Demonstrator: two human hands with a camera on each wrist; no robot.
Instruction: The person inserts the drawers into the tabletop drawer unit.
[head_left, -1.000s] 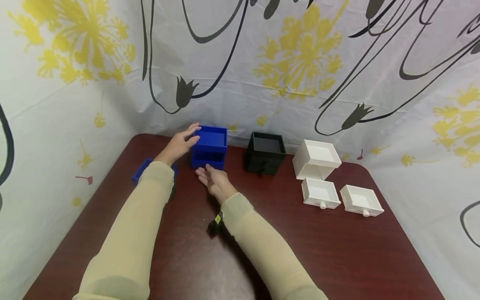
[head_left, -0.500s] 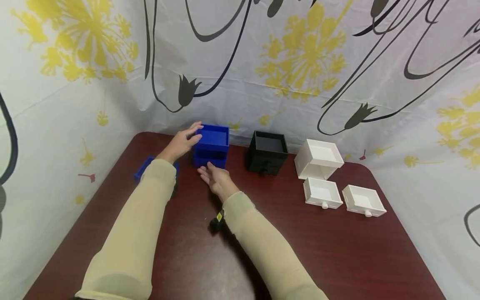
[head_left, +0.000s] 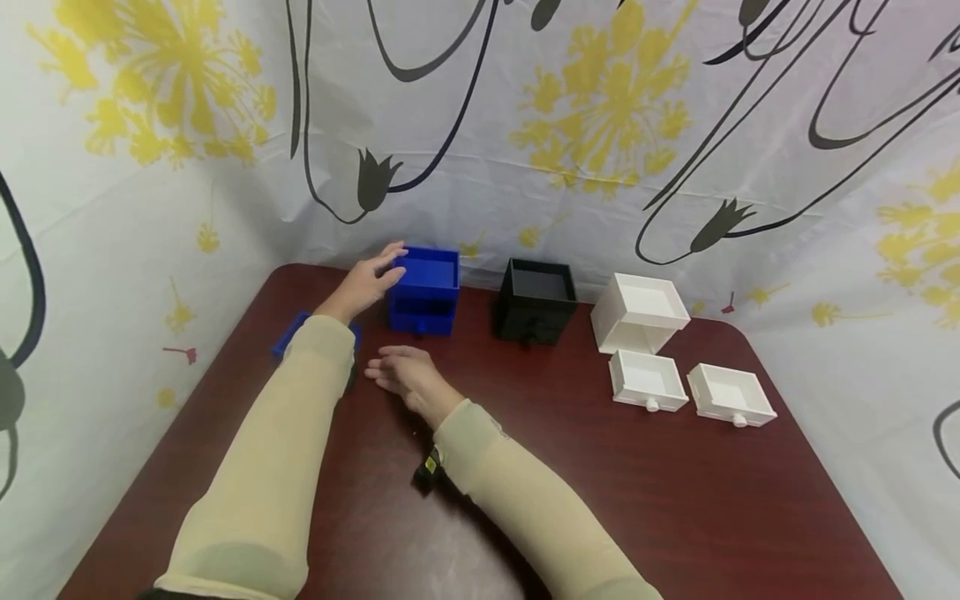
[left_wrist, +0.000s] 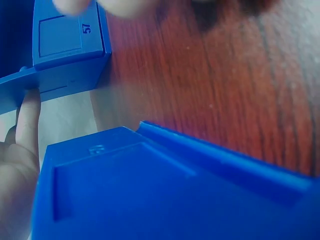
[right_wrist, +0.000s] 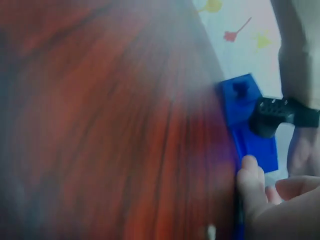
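Note:
My left hand [head_left: 363,285] touches the left edge of a small blue cabinet [head_left: 424,287]; its fingers reach over the top rim, with the thumb spread apart. A blue drawer with a small knob sits in the cabinet's lower slot, and the upper slot stands open. Over the table in front of the cabinet, my right hand [head_left: 412,379] is held with straight fingers and nothing in its grasp. A loose blue drawer [head_left: 291,335] lies left of the cabinet, partly hidden by the left forearm. In the right wrist view this loose drawer [right_wrist: 245,100] appears beyond the fingers.
A black cabinet [head_left: 536,304] stands right of the blue one. Further right is a white cabinet [head_left: 637,312] with an open front, and two white drawers [head_left: 648,381] lie before it on the dark red table [head_left: 600,492]. A patterned cloth [head_left: 487,125] hangs behind.
The right hand has moved away from the blue cabinet's front, toward the person and to the left. The lower drawer's knob is now uncovered. My left hand stays on the cabinet.

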